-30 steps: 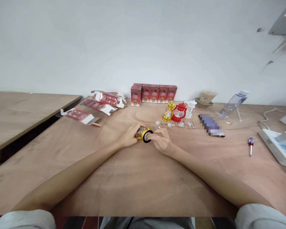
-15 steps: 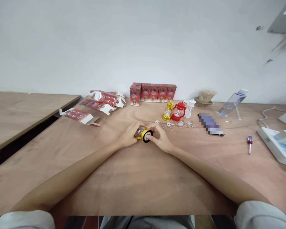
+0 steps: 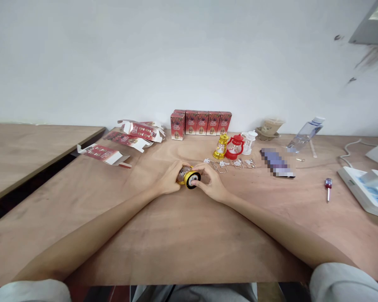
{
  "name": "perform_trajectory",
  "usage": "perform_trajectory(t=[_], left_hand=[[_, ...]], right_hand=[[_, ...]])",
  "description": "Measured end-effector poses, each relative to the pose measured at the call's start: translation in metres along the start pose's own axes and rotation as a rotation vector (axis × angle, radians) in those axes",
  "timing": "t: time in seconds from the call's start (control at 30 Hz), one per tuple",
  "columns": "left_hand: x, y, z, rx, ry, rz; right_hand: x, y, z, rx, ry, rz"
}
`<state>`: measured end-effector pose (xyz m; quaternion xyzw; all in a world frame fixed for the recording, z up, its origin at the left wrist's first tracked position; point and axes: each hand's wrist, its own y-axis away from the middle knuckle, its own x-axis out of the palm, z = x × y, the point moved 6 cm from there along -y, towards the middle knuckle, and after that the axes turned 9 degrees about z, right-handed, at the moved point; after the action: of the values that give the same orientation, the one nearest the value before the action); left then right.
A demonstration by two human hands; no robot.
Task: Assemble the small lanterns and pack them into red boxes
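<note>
A small gold toy lantern point(image 3: 188, 177) lies on its side between both hands, its black round base turned toward me. My left hand point(image 3: 169, 179) is wrapped round the lantern's clear globe end. My right hand point(image 3: 211, 183) curls beside the base, with fingertips on the rim and underside. Behind them stand a gold lantern point(image 3: 221, 147), a red lantern point(image 3: 234, 147) and a white lantern point(image 3: 248, 142). Several small wire and white parts point(image 3: 229, 163) lie scattered just beyond my right hand.
A row of red boxes point(image 3: 201, 123) stands at the wall, with opened flat boxes point(image 3: 126, 138) to the left. A red-handled screwdriver point(image 3: 328, 187), a tilted water bottle point(image 3: 304, 134), a cup point(image 3: 269, 128) and a white device point(image 3: 365, 188) are at the right. A gap separates a second table point(image 3: 25, 147).
My right hand has shifted from pressing flat on the base to curling round its top edge. The left hand keeps its hold on the lantern.
</note>
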<state>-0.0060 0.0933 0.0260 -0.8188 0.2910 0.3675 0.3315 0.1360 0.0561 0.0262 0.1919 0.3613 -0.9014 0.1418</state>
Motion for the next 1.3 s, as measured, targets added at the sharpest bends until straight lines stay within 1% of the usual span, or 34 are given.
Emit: perform_trajectory(t=[0.07, 0.17, 0.23, 0.33, 0.4, 0.43, 0.53, 0.63, 0.7, 0.8, 0.9, 1.07, 1.2, 1.3], left_hand=[[-0.001, 0.0, -0.002, 0.009, -0.002, -0.003], [-0.001, -0.001, -0.002, 0.019, 0.025, -0.01], [-0.002, -0.001, 0.001, 0.005, 0.053, -0.034], [-0.006, -0.001, 0.011, -0.052, 0.136, -0.118], [-0.007, 0.0, 0.017, -0.083, 0.203, -0.159], [-0.007, 0.0, 0.019, -0.091, 0.226, -0.171], [-0.007, 0.0, 0.021, -0.092, 0.249, -0.183], [-0.007, -0.001, 0.021, -0.079, 0.258, -0.182], [-0.006, -0.002, 0.021, -0.07, 0.266, -0.183], [-0.006, -0.002, 0.021, -0.063, 0.269, -0.184], [-0.006, -0.003, 0.02, -0.065, 0.259, -0.171], [-0.006, -0.003, 0.019, -0.07, 0.247, -0.166], [-0.007, -0.002, 0.018, -0.061, 0.239, -0.163], [-0.006, -0.002, 0.019, -0.064, 0.247, -0.164]], right_hand=[[-0.001, 0.0, 0.003, -0.002, 0.038, -0.011], [-0.001, 0.002, 0.011, -0.047, 0.067, -0.01], [-0.005, 0.003, 0.015, -0.07, 0.101, -0.043], [-0.021, 0.004, 0.006, -0.017, 0.24, -0.173], [-0.031, 0.002, -0.007, 0.037, 0.391, -0.206], [-0.034, 0.0, -0.014, 0.06, 0.484, -0.185], [-0.04, -0.005, -0.037, 0.154, 0.768, -0.055], [-0.04, -0.007, -0.051, 0.255, 0.916, 0.046], [-0.039, -0.007, -0.055, 0.292, 0.944, 0.095], [-0.037, -0.007, -0.057, 0.335, 0.947, 0.13], [-0.036, -0.006, -0.057, 0.349, 0.967, 0.146], [-0.034, -0.006, -0.057, 0.351, 1.077, 0.155], [-0.036, -0.006, -0.056, 0.324, 1.054, 0.111], [-0.039, -0.006, -0.049, 0.22, 1.001, 0.029]])
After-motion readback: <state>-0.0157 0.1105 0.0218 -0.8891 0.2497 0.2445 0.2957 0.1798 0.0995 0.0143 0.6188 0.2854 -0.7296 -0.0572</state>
